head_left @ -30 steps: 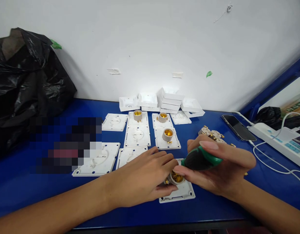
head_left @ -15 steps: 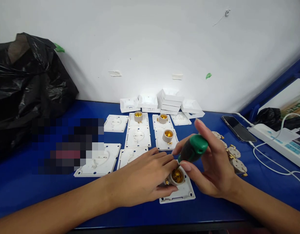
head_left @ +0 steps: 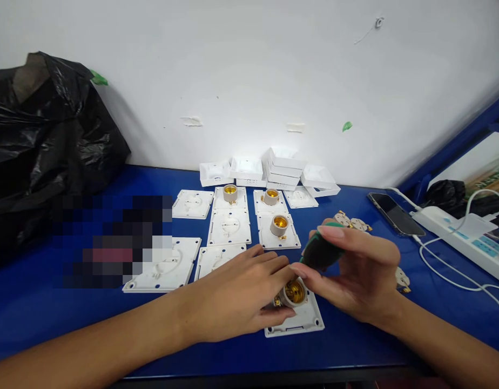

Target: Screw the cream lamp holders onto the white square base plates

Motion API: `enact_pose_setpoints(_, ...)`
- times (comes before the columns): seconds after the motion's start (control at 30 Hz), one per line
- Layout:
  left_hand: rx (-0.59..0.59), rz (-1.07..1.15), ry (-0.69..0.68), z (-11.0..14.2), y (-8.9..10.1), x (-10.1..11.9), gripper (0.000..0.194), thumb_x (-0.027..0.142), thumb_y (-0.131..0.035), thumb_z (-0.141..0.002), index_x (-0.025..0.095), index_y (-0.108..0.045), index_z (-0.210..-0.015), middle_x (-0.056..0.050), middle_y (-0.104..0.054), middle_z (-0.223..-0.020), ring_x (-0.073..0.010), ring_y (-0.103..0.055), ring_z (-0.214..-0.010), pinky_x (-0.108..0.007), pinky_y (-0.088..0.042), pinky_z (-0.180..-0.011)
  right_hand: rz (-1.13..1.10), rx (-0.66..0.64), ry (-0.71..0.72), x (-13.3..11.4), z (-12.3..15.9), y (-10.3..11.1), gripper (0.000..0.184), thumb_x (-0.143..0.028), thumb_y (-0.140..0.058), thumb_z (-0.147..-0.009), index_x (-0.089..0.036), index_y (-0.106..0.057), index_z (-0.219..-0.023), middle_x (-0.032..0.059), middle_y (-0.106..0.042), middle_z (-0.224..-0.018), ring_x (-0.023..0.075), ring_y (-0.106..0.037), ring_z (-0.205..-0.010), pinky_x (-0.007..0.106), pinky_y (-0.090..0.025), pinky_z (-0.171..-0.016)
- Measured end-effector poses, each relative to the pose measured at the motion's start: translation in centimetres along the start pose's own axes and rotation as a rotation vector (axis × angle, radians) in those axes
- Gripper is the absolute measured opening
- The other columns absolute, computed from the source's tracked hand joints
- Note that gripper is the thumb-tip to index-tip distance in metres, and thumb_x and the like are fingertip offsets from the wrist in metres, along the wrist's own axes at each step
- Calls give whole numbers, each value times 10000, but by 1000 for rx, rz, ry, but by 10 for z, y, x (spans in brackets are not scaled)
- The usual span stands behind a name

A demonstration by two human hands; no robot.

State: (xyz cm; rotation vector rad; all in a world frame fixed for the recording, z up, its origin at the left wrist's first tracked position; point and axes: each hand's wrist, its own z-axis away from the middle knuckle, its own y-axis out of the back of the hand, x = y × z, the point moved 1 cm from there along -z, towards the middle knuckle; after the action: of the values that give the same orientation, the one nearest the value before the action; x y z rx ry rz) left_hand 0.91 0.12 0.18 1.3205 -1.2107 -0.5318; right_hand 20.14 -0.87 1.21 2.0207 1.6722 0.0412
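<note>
My right hand (head_left: pixel 361 278) grips a screwdriver (head_left: pixel 320 253) by its green and black handle, thumb and fingers wrapped round it. The tool tilts down to the left, toward a lamp socket (head_left: pixel 297 293) with a brass-coloured threaded inside; its tip is hidden. That socket sits on a white square base plate (head_left: pixel 302 320) near the front of the table. My left hand (head_left: pixel 245 294) is closed on the socket's left side, thumb below and fingers above, partly covering the plate.
Several white base plates (head_left: pixel 229 227) lie behind, some bearing lamp sockets (head_left: pixel 279 226). White covers (head_left: pixel 285 167) are stacked by the wall. Loose socket parts (head_left: pixel 357 224), a phone (head_left: pixel 395 213) and a power strip (head_left: pixel 468 237) lie right. A black bag (head_left: pixel 51 124) stands left.
My right hand has turned on the screwdriver handle, its index finger swinging down over the handle's end. My left hand, the socket and its plate stay nearly still.
</note>
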Motion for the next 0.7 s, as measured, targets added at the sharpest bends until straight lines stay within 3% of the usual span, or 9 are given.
enact_pose_setpoints(0.1, 36, -28, -23, 1, -2, -1, 277, 403, -751, -938, 188, -602, -1029, -52, -693, -1005, -259, -666, -951, -398, -511, -886, 9, -12, -2, 2, 4, 1, 835, -8, -722, -829, -250, -398, -1559, 76, -745, -1140, 200, -687, -686, 343, -580, -454)
enact_pose_setpoints(0.23, -9, 13, -35, -1, -1, -3, 277, 397, -740, -952, 190, -601, -1072, -48, -693, -1049, -248, -663, -977, -398, -494, -922, 0, -34, -37, 3, 7, 2, 832, -23, -668, -841, -235, -354, -1581, 129, -623, -1430, 212, -733, -797, 394, -661, -559)
enact_pose_setpoints(0.37, -27, -2, -25, -1, 0, -2, 234, 390, -728, -961, 193, -602, -973, -39, -669, -994, -238, -658, -938, -380, -495, -879, 106, 86, 50, -2, 2, 3, 764, -72, -771, -800, -253, -500, -1491, 54, -768, -1074, 185, -670, -636, 343, -598, -424)
enact_pose_setpoints(0.47, -26, -4, -19, 0, -1, -2, 225, 391, -730, -960, 197, -624, -1003, -37, -672, -1004, -237, -657, -956, -381, -493, -892, 189, 131, 40, -6, 1, 2, 788, -100, -823, -781, -243, -505, -1488, 65, -768, -1047, 178, -656, -616, 324, -585, -408)
enact_pose_setpoints(0.57, -26, 15, -29, 0, -1, -2, 224, 396, -721, -967, 202, -639, -1043, -50, -690, -1053, -248, -663, -1006, -391, -490, -918, 100, 67, 36, -5, 4, -1, 852, -47, -763, -813, -259, -401, -1555, 48, -769, -1012, 184, -683, -637, 326, -602, -443)
enact_pose_setpoints(0.7, -11, 9, -40, 0, -1, -3, 230, 392, -731, -959, 199, -625, -1022, -56, -698, -1033, -258, -666, -1003, -385, -491, -897, -31, -1, 31, -1, 3, -2, 762, -41, -652, -867, -261, -399, -1551, 1, -736, -809, 219, -702, -677, 361, -619, -484)
